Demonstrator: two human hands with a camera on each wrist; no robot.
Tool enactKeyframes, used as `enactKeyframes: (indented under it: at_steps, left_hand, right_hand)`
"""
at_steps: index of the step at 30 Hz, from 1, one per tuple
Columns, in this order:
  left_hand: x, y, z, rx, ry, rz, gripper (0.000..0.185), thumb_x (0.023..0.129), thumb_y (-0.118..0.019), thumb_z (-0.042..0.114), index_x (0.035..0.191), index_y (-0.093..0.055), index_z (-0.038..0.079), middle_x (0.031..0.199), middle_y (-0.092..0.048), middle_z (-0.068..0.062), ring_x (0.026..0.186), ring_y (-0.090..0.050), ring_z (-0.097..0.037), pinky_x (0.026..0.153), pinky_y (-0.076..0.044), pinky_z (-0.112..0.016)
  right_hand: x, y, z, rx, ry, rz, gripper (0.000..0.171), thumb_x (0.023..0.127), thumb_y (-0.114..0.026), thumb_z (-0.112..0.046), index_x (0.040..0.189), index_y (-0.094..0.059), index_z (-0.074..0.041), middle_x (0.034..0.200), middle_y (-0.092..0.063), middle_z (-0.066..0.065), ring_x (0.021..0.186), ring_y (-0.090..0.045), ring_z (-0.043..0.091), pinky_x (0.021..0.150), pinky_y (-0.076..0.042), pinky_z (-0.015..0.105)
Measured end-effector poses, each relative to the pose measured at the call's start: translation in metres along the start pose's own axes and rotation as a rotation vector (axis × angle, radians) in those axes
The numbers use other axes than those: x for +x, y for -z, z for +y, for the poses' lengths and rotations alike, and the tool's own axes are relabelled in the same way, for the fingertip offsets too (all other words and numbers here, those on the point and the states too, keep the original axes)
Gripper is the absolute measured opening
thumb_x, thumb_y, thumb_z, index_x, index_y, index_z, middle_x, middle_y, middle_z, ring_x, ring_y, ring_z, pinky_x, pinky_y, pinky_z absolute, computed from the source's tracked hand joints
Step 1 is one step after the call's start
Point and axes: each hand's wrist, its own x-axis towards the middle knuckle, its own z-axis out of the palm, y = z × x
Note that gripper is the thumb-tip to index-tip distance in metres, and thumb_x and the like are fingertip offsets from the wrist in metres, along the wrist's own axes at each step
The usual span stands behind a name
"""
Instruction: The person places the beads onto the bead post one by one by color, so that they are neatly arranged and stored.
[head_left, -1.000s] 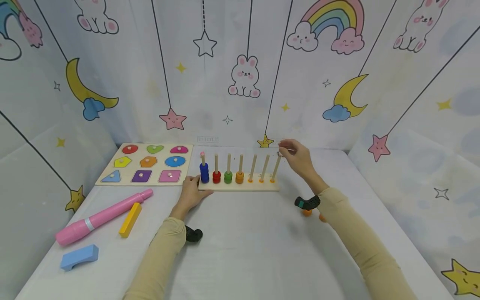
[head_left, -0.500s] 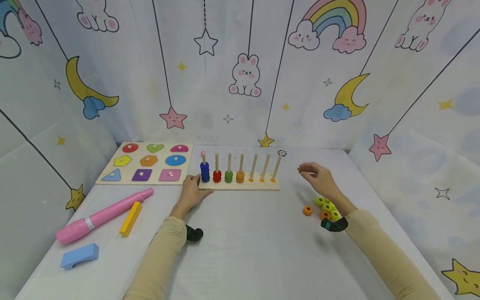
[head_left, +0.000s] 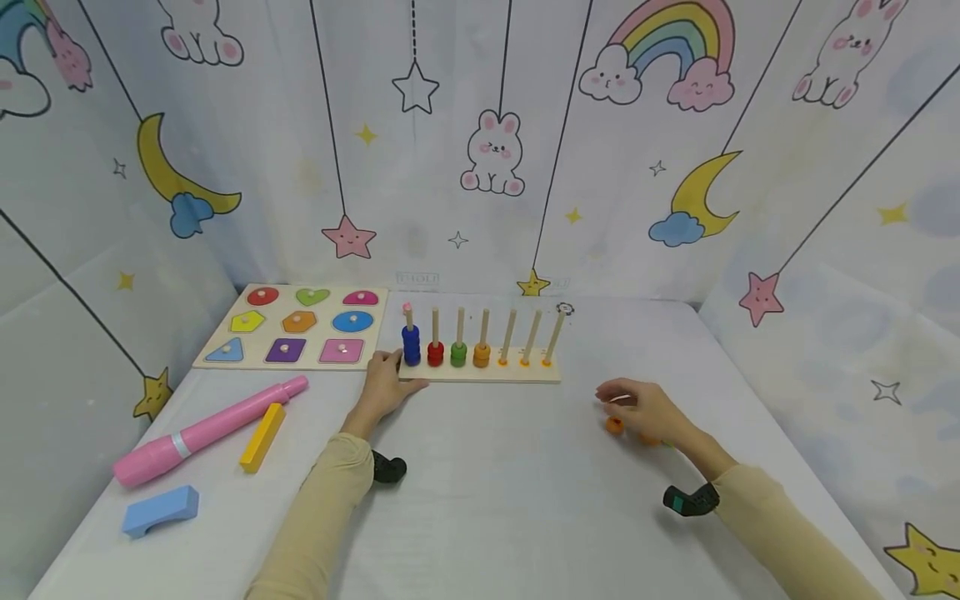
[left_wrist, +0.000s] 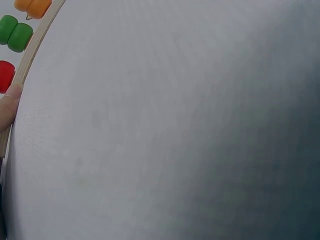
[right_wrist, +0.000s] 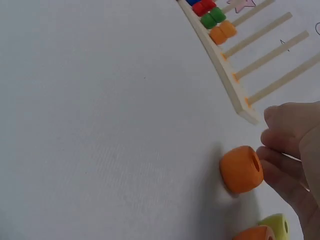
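Observation:
A wooden peg board (head_left: 480,375) with upright pegs stands at the back of the table. Blue beads (head_left: 411,345) fill part of its leftmost peg, followed by red beads (head_left: 436,354), green beads (head_left: 458,355) and orange beads (head_left: 482,356); three pegs on the right are bare. My left hand (head_left: 381,387) grips the board's left end, thumb (left_wrist: 9,102) along the front edge. Over the loose beads at right hovers my right hand (head_left: 648,410), fingers loosely bent. Its fingertips are right at a loose orange bead (right_wrist: 241,169); another orange bead (right_wrist: 256,233) and a yellow-green bead (right_wrist: 276,224) lie nearby.
A shape puzzle board (head_left: 288,329) lies at the back left. In front of it are a pink wand-like toy (head_left: 213,429), a yellow block (head_left: 262,437) and a blue arched block (head_left: 161,510). A patterned cloth wall (head_left: 491,233) rises behind the table.
My right hand has moved from the rightmost peg down and to the right, then over the loose beads, which it now mostly covers. The left hand has stayed on the board.

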Motion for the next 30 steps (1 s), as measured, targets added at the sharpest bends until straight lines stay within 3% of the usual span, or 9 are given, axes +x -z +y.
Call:
enactKeyframes:
  at_steps: [8, 16, 21, 30]
  left_hand:
    - [0.001, 0.002, 0.001, 0.002, 0.005, 0.004, 0.085, 0.081, -0.076, 0.031, 0.141, -0.032, -0.011, 0.130, -0.035, -0.030, 0.121, -0.034, -0.040, 0.102, -0.032, -0.048]
    - [0.001, 0.001, 0.001, 0.010, 0.030, -0.009, 0.086, 0.081, -0.075, 0.032, 0.141, -0.031, -0.011, 0.131, -0.034, -0.029, 0.122, -0.033, -0.040, 0.102, -0.033, -0.048]
    - [0.001, 0.001, 0.001, 0.017, 0.015, -0.002, 0.085, 0.081, -0.075, 0.032, 0.140, -0.032, -0.012, 0.130, -0.035, -0.030, 0.121, -0.034, -0.040, 0.101, -0.033, -0.048]
    - [-0.001, 0.000, 0.002, -0.004, 0.004, -0.006, 0.084, 0.082, -0.075, 0.030, 0.140, -0.033, -0.012, 0.130, -0.034, -0.031, 0.121, -0.033, -0.041, 0.101, -0.033, -0.049]
  right_hand:
    - [-0.014, -0.003, 0.001, -0.074, 0.106, -0.087, 0.032, 0.081, -0.072, -0.005, 0.112, -0.065, -0.005, 0.107, -0.066, 0.003, 0.098, -0.062, 0.018, 0.081, -0.052, 0.029]
    - [-0.018, -0.003, 0.002, -0.087, 0.164, -0.085, 0.039, 0.076, -0.073, 0.003, 0.113, -0.064, -0.003, 0.109, -0.065, 0.006, 0.098, -0.062, 0.021, 0.080, -0.053, 0.033]
    - [-0.017, -0.005, 0.006, -0.077, 0.157, -0.063, 0.035, 0.077, -0.072, 0.006, 0.110, -0.065, -0.002, 0.107, -0.066, 0.007, 0.097, -0.063, 0.024, 0.078, -0.053, 0.031]
    - [0.002, -0.001, -0.010, -0.067, 0.036, -0.016, 0.030, 0.085, -0.069, -0.003, 0.114, -0.063, -0.002, 0.109, -0.065, 0.008, 0.100, -0.062, 0.023, 0.082, -0.052, 0.032]
